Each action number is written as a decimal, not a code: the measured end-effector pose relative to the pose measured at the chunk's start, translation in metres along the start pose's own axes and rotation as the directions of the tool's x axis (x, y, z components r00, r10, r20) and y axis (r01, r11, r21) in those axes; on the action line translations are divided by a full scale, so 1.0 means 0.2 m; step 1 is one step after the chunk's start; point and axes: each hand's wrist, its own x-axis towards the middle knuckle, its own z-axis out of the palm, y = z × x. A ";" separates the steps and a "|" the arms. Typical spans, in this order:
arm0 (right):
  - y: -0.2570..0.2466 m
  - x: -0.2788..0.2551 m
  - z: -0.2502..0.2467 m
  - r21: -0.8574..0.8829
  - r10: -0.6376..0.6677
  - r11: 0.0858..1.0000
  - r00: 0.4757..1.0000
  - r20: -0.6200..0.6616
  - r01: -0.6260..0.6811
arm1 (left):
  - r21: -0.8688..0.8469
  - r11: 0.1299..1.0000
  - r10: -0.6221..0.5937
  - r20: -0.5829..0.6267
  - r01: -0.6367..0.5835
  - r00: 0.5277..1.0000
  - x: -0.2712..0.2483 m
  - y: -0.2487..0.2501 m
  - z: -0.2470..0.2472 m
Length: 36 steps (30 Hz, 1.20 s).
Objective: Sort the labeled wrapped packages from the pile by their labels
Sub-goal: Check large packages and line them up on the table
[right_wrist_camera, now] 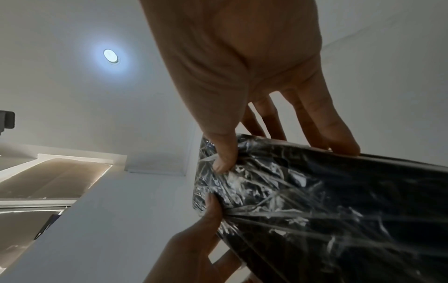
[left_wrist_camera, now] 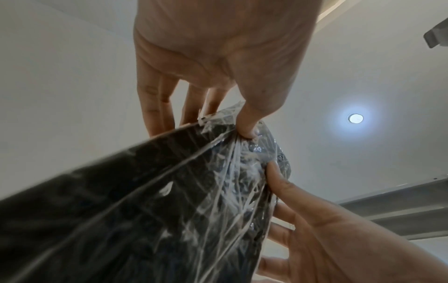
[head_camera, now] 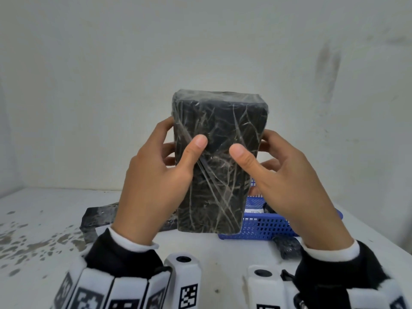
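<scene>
the wrapped package point(head_camera: 217, 161) is held upright above the counter point(head_camera: 44, 219), its long axis running near vertical, between both hands. the left hand point(head_camera: 156, 184) grips its left edge, thumb on the near face; the right hand point(head_camera: 287, 181) grips the right edge likewise. no label is seen on the near face, so a turn is probably needed. the blue basket point(head_camera: 267, 226) lies just below and right, nearer the right hand.

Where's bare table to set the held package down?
Bare patches: near strip between the lying package and blue basket; far left table toward the wall. Crowded: right side, basket plus small dark bundle. Both hands grip the held package.
</scene>
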 end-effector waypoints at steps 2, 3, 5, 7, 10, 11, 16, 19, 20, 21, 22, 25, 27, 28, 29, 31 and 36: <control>0.00 0.00 0.01 0.039 0.007 0.999 1.000 -0.012 -0.006 | 0.003 1.000 0.014 0.005 -0.014 1.000 0.00 0.00 0.00; 0.01 0.00 0.01 0.054 0.005 0.999 1.000 -0.022 -0.003 | 0.003 1.000 0.021 -0.002 -0.021 1.000 0.00 0.00 0.00; 0.01 0.01 0.02 0.057 -0.004 0.998 1.000 -0.025 0.005 | -0.015 0.999 0.028 -0.024 -0.029 0.999 0.00 0.01 0.00; 0.01 0.01 0.03 0.083 -0.002 0.997 1.000 -0.013 0.003 | -0.030 0.999 0.031 -0.036 -0.032 0.999 0.00 0.00 -0.01; 0.01 0.01 0.03 0.115 -0.004 0.993 1.000 -0.010 0.005 | -0.039 0.998 0.041 -0.034 -0.042 0.999 0.01 0.00 -0.02; 0.00 0.00 0.03 0.104 -0.016 0.994 1.000 -0.006 0.017 | -0.039 0.998 0.052 -0.034 -0.053 0.998 0.01 0.00 -0.02; -0.03 -0.01 0.00 -0.018 -0.103 0.995 0.995 0.006 0.103 | -0.058 0.994 0.092 -0.027 -0.093 0.995 0.01 -0.01 -0.01; -0.02 -0.01 -0.02 0.020 -0.096 0.995 0.994 0.049 0.095 | -0.066 0.992 0.110 0.001 -0.110 0.994 0.01 -0.01 0.01; -0.01 0.00 -0.03 0.024 -0.084 0.996 0.995 0.056 0.083 | -0.074 0.991 0.109 0.013 -0.107 0.994 0.01 -0.01 0.02; 0.00 0.00 -0.03 0.031 -0.077 0.997 0.995 0.056 0.076 | -0.075 0.992 0.104 0.026 -0.101 0.994 0.01 -0.02 0.02; 0.00 0.00 -0.03 0.043 -0.071 0.997 0.996 0.053 0.068 | -0.067 0.994 0.093 0.039 -0.090 0.995 0.00 -0.02 0.02; 0.01 0.00 -0.04 0.094 -0.047 0.995 0.997 0.064 0.040 | -0.049 0.998 0.048 0.072 -0.045 0.996 0.00 -0.01 0.02; 0.00 0.00 -0.05 0.137 -0.022 0.990 0.994 0.104 0.008 | -0.081 0.996 0.045 0.077 -0.039 0.996 -0.01 0.01 0.00; 0.00 0.00 -0.05 0.174 -0.010 0.985 0.993 0.119 -0.011 | -0.104 0.994 0.042 0.073 -0.034 0.996 0.00 0.02 -0.01; -0.01 0.00 -0.05 0.211 -0.004 0.977 0.993 0.121 -0.021 | -0.131 0.991 0.034 0.069 -0.024 0.997 0.00 0.02 -0.01; -0.01 0.00 -0.04 0.245 -0.014 0.969 0.995 0.097 -0.010 | -0.187 0.982 -0.001 0.074 0.014 0.997 -0.01 0.03 -0.01; 0.02 0.01 -0.03 0.234 -0.026 0.972 0.998 0.052 0.014 | -0.227 0.974 0.015 0.081 0.004 0.997 -0.02 0.06 0.02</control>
